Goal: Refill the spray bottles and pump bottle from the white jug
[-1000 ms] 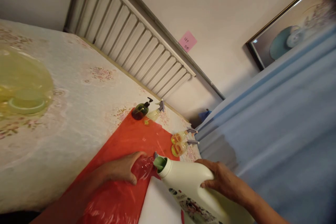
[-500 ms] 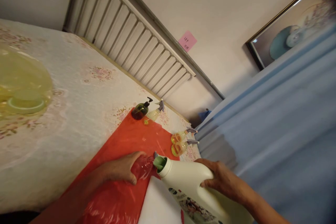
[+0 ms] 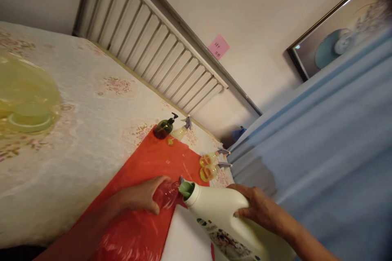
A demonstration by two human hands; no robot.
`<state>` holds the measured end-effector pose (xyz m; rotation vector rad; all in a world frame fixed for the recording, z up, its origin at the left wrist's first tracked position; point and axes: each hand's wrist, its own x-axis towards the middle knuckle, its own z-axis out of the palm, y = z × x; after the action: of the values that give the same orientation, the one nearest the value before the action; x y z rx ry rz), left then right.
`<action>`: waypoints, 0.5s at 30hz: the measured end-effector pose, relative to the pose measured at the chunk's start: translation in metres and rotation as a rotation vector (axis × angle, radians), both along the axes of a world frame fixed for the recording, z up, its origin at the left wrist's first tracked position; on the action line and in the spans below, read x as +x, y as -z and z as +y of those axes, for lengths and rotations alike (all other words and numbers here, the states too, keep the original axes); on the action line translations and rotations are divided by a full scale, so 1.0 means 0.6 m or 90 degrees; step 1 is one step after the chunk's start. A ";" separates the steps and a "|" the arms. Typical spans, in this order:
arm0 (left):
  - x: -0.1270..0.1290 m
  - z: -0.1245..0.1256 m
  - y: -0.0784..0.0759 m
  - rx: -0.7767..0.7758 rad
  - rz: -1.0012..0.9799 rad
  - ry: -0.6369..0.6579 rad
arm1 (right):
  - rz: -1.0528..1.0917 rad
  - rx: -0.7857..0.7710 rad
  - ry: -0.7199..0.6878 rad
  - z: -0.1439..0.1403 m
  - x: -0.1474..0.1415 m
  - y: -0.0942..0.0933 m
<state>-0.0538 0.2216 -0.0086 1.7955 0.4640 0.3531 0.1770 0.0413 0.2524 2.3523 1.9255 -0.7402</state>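
We looked down over a table covered in a pale flowered cloth [image 3: 92,130], with a red plastic sheet [image 3: 153,163] spread across the part nearest us. Our left hand [image 3: 142,195] lay on that sheet with its fingers wrapped around a small clear bottle [image 3: 167,193], which stood tilted on the red plastic. Our right hand [image 3: 260,208] was clamped over the upper side of a large white jug [image 3: 220,212], thumb below and fingers curled on top. The jug was tipped nearly flat, its green spout [image 3: 185,189] pointing toward the left hand and meeting the mouth of the clear bottle just beside those fingertips. A printed label showed on the jug's underside, below the right wrist.

Beyond the left hand, at the far corner of the red sheet, a dark green pump bottle [image 3: 163,128] stood next to a pale spray bottle [image 3: 180,131] with a grey trigger. Between the two hands and a little farther off, two yellow spray bottles [image 3: 210,166] lay touching each other at the table's edge. Well away to the left of the left hand sat a translucent yellow basin [image 3: 27,98]. To the right of the right hand hung a wide blue cloth [image 3: 321,151]. Past the table a slatted white radiator [image 3: 153,49] ran along the wall, with a pink sticky note [image 3: 218,47] above it.
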 end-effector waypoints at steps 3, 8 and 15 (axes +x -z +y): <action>0.001 0.002 0.003 -0.013 -0.007 0.008 | -0.005 0.000 0.002 0.000 0.002 0.001; 0.000 0.002 0.003 -0.021 -0.012 0.007 | -0.006 -0.001 -0.017 -0.001 0.000 -0.001; -0.003 -0.001 -0.013 -0.006 0.005 0.013 | -0.016 -0.007 -0.007 0.004 -0.007 -0.004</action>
<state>-0.0558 0.2211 -0.0005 1.7917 0.4525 0.3288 0.1731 0.0436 0.2550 2.3307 1.9183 -0.7164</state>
